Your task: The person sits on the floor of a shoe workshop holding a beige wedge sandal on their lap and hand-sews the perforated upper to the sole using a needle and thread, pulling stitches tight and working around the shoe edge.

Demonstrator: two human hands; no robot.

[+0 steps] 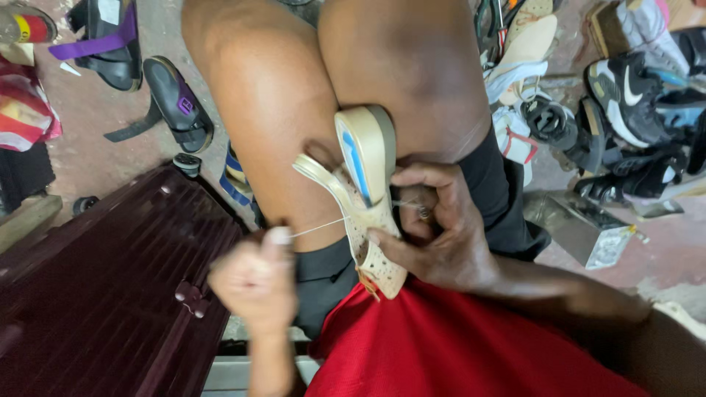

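Observation:
A cream perforated sandal [368, 198] with a thick heel and a blue-marked sole is clamped between my bare knees, sole facing up. My right hand [434, 235] grips the sandal's upper, thumb pressed on its side. My left hand [257, 279] is closed in a fist around a thin pale thread [318, 229] that runs taut from the sandal to my fingers. A small orange piece shows at the sandal's lower edge. I wear a red shirt [456, 345] and black shorts.
A dark maroon ribbed suitcase [103, 294] lies at the left. Black sandals [176, 103] rest on the floor at upper left. A heap of shoes and sneakers [625, 95] fills the right, with a metal block [588, 231] below it.

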